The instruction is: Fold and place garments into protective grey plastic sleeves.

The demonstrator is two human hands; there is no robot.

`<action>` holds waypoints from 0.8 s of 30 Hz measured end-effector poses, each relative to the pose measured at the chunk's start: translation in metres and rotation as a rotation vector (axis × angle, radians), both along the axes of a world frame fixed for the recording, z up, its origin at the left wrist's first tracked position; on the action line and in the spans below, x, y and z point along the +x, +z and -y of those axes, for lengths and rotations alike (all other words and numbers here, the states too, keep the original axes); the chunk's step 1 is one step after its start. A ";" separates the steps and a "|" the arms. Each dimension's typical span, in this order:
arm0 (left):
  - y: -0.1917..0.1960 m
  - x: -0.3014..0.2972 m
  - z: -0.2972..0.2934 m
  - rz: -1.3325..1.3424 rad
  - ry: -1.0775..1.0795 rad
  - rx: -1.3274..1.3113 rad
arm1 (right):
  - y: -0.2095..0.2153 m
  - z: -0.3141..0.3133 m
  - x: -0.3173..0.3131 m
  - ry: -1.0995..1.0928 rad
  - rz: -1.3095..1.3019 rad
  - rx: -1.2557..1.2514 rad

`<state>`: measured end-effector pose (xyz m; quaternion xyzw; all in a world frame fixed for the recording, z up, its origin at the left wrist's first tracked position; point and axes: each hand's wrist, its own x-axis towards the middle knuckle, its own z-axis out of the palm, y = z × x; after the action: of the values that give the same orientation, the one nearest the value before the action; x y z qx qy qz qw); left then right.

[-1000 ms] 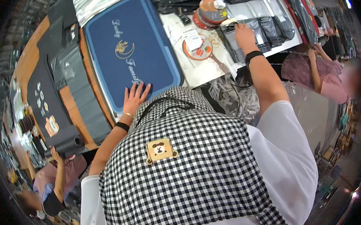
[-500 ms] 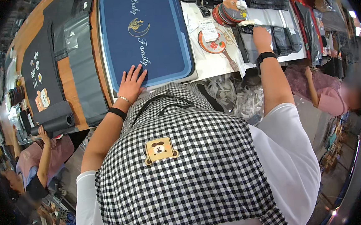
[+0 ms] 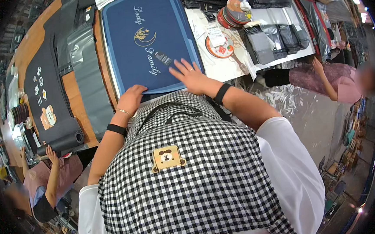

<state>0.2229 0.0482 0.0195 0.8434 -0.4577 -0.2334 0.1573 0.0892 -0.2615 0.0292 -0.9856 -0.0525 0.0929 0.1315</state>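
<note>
1. Two hands are laid on a dark blue mat [image 3: 147, 41] spread across the desk [image 3: 30, 49]; that mat serves as the landmark below.
2. The left hand [image 3: 130, 99] is curled over the mat's near edge, its fingers closed on the border.
3. The right hand [image 3: 191, 75] is pressed flat and open on the mat's near right corner, fingers spread, nothing gripped.
4. A change from a moment ago is seen: the right hand, then reaching toward the round red tag [image 3: 218, 45] just right of the mat, has been brought back onto the mat, while the left hand, then flat and spread, has been shifted to the near edge.
5. Judged from this, the mat is now being steadied or smoothed with both hands, rather than anything being fetched from beside it.
6. Left of the mat, a black rolled mat [image 3: 54, 113] with small pictures is laid; beyond the red tag, a stack of discs [image 3: 232, 14] and grey pouches [image 3: 273, 41] are kept.
</note>
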 end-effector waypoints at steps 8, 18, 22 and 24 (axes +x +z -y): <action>0.025 0.044 0.021 0.449 0.123 -0.304 | 0.012 0.006 0.027 -0.161 0.340 0.246; -0.039 -0.011 -0.024 0.503 -0.091 -0.177 | -0.021 -0.005 -0.009 0.174 0.291 -0.111; -0.033 0.000 -0.007 0.200 0.180 -0.203 | -0.031 0.003 0.003 0.020 0.196 0.035; -0.018 0.010 0.010 0.039 0.325 -0.176 | -0.027 0.002 0.015 -0.141 0.124 0.132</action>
<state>0.2327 0.0381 0.0017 0.8935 -0.3372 -0.1478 0.2572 0.1044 -0.2637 0.0022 -0.9799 0.0028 0.0187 0.1987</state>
